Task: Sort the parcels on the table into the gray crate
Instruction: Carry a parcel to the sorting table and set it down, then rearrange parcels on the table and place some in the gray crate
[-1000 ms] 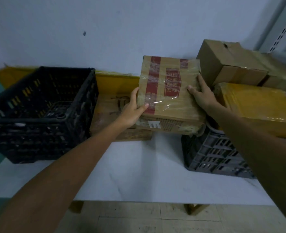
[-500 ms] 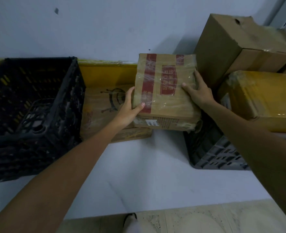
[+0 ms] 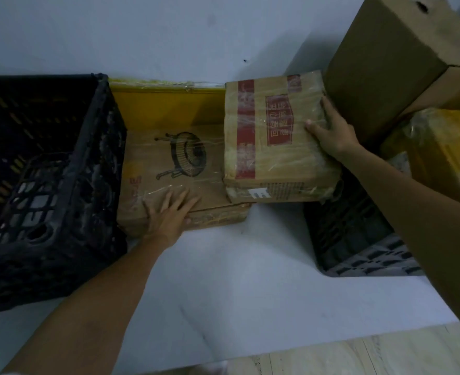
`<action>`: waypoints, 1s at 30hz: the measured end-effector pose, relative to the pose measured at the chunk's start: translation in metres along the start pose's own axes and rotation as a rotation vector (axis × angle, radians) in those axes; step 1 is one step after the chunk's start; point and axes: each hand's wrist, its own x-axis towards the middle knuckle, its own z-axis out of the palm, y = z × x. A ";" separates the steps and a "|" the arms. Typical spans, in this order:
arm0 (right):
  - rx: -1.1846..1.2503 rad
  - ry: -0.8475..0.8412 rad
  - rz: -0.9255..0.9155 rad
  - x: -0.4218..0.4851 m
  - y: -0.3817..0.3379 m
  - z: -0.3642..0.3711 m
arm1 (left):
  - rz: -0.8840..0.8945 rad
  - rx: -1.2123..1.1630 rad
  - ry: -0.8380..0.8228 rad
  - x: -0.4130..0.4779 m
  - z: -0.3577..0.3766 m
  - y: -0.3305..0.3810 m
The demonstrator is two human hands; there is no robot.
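A person's right hand [image 3: 331, 135] grips the red-taped parcel [image 3: 269, 136] by its right edge, thumb on top. The parcel lies between the flat fan-print parcel [image 3: 169, 158] and the gray crate [image 3: 358, 239], its near left corner overlapping the former. The left hand [image 3: 169, 216] rests on the fan-print parcel, fingers straight and spread. A black crate [image 3: 61, 185] stands at left on the white table [image 3: 223, 280] — a large carton [image 3: 385, 63] and a yellow-wrapped parcel [image 3: 445, 152] sit at right.

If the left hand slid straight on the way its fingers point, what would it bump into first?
The left hand lies flat on the fan-picture box. Sliding on, it would probably hit the yellow parcel by the wall, though the red-striped parcel sits close beside that path.
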 end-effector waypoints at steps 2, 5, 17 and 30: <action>0.005 -0.004 -0.003 0.002 0.000 0.002 | 0.022 0.012 0.002 0.002 0.001 -0.011; 0.014 0.010 0.007 0.005 0.003 0.002 | 0.022 0.021 0.017 0.002 0.001 -0.016; -0.029 -0.054 0.040 0.018 0.015 -0.003 | 0.009 0.085 0.023 -0.010 -0.008 -0.061; -0.318 -0.204 0.212 0.018 0.070 0.110 | -0.007 -0.047 -0.019 -0.028 -0.015 -0.070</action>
